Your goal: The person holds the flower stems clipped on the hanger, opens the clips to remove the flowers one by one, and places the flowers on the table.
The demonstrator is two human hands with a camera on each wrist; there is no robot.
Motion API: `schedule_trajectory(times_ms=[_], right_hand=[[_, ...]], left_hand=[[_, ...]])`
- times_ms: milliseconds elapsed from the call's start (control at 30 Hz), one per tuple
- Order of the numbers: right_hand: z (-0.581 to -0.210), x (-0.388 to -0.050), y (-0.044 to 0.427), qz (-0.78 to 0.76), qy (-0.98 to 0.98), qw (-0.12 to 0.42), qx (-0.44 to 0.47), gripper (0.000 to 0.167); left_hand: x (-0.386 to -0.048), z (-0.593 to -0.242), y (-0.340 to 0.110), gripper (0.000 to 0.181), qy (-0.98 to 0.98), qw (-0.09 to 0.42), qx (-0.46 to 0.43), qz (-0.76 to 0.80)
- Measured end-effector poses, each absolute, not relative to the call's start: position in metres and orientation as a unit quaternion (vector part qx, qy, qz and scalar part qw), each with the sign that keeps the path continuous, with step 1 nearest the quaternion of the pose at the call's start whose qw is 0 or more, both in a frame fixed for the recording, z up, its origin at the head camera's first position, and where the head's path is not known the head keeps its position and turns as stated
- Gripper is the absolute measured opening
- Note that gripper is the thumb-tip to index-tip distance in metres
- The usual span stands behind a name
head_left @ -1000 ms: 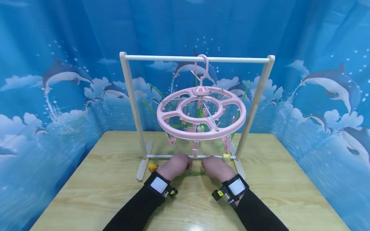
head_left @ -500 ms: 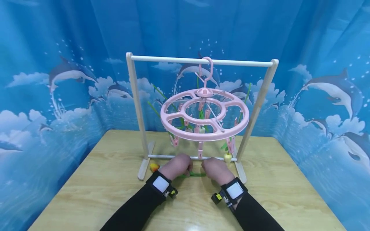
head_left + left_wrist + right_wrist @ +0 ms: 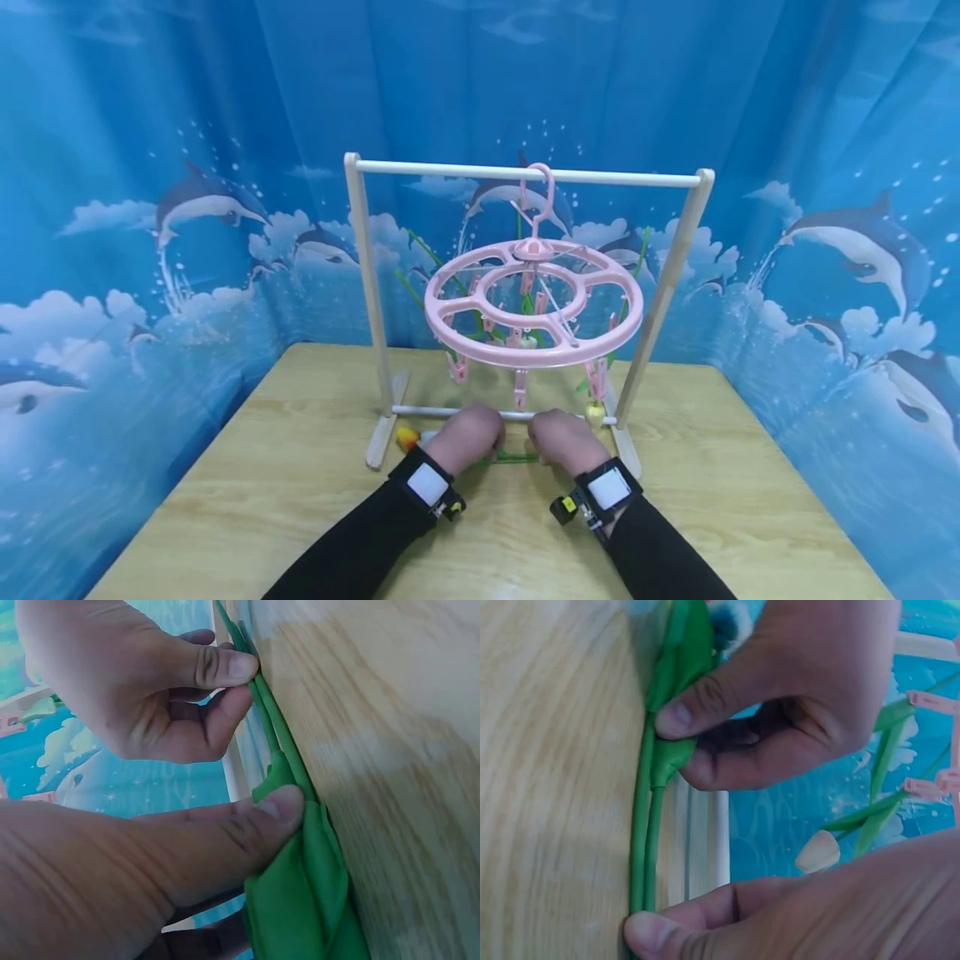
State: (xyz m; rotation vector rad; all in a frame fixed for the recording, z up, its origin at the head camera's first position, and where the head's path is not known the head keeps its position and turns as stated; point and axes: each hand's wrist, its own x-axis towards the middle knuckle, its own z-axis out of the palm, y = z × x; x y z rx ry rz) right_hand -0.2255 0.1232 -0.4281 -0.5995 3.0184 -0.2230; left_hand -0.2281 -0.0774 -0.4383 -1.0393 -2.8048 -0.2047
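Two artificial tulips lie together low over the table, their green stems (image 3: 516,457) side by side. My left hand (image 3: 468,435) pinches them at the leaves (image 3: 300,889), thumb on top. Farther right along the stems, my right hand (image 3: 566,437) pinches both between thumb and fingers, as the right wrist view shows with the stems (image 3: 643,847). An orange-yellow tulip head (image 3: 407,438) shows left of my left hand, with a pale bluish bloom (image 3: 427,436) beside it, partly hidden by that hand.
Behind my hands stands a wooden rack (image 3: 365,267) with a white lower bar (image 3: 427,411). A pink round clip hanger (image 3: 534,356) hangs from its top bar. Its pegs (image 3: 521,388) hold several upside-down tulips, including a pale yellow one (image 3: 595,414). A dolphin-print curtain (image 3: 112,275) surrounds the table.
The head view has shifted slightly, so the rack appears a little lower and to the right. Both hands keep their pinch on the tulips, with little visible movement.
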Motion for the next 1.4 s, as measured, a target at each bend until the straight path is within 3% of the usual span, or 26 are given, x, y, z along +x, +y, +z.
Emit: schedule_trajectory(times_ms=[200,367,533,700,800,900,1067,1167,1400], right_hand=[[-0.431,-0.218,0.128,-0.116,0.972,0.012,-0.205,0.033],[-0.422,-0.212,0.127,-0.134,0.969,-0.002,-0.207,0.03],[-0.4,-0.203,0.122,-0.158,0.961,-0.011,-0.228,0.028],[-0.354,-0.185,0.116,-0.194,0.96,0.017,-0.201,0.021],[-0.329,-0.169,0.117,-0.187,0.962,0.003,-0.199,0.016],[-0.314,-0.154,0.118,-0.17,0.96,-0.032,-0.22,0.012],[-0.295,-0.136,0.119,-0.192,0.943,-0.048,-0.267,0.013],[-0.287,-0.129,0.119,-0.205,0.936,-0.043,-0.281,0.013],[-0.276,-0.112,0.124,-0.21,0.93,-0.111,-0.279,0.011]], left_hand=[[-0.223,-0.442,-0.077,0.019,-0.931,0.107,-0.348,-0.019],[-0.223,-0.431,-0.081,0.021,-0.939,0.069,-0.334,-0.049],[-0.208,-0.392,-0.092,0.025,-0.948,0.005,-0.302,-0.1],[-0.181,-0.329,-0.109,0.017,-0.94,-0.01,-0.307,-0.146],[-0.162,-0.3,-0.12,0.012,-0.928,-0.003,-0.324,-0.185],[-0.144,-0.281,-0.127,0.011,-0.908,0.058,-0.357,-0.212],[-0.128,-0.267,-0.133,0.02,-0.836,0.286,-0.412,-0.222],[-0.13,-0.268,-0.133,0.026,-0.807,0.38,-0.403,-0.203],[-0.148,-0.28,-0.131,0.034,-0.825,0.4,-0.357,-0.178]])
